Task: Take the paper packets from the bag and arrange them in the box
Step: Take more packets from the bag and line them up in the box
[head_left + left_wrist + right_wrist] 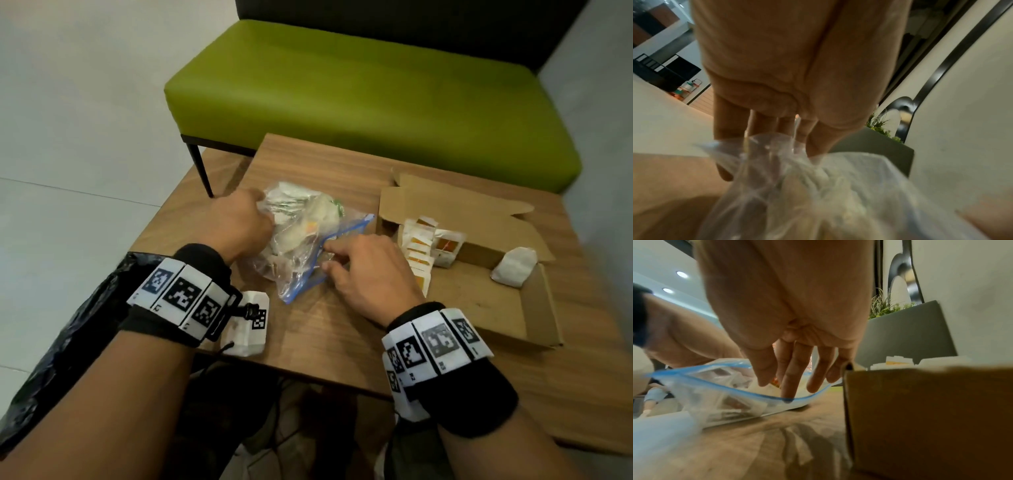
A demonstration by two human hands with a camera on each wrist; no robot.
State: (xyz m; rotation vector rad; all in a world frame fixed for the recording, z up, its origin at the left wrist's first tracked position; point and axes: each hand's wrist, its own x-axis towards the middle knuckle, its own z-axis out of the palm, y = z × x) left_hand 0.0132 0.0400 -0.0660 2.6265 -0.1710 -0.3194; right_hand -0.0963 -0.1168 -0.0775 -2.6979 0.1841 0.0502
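Observation:
A clear zip bag (301, 240) with a blue seal lies mid-table, full of paper packets. My left hand (260, 212) grips its far closed end; the plastic bunches round the fingertips (766, 154) in the left wrist view. My right hand (329, 255) is at the bag's open mouth with its fingers straight and spread. One finger (786, 392) presses the blue lower lip of the bag (715, 394). The open cardboard box (479, 301) stands right of the bag. A row of white and orange packets (419, 246) stands along its left wall, and one white packet (513, 265) leans at its right.
A lone white packet (245, 329) lies near the wooden table's (325, 329) front edge, under my left wrist. The box wall (920, 418) rises just right of my right hand. A green bench (342, 92) stands behind the table. Black plastic (68, 325) hangs at the left.

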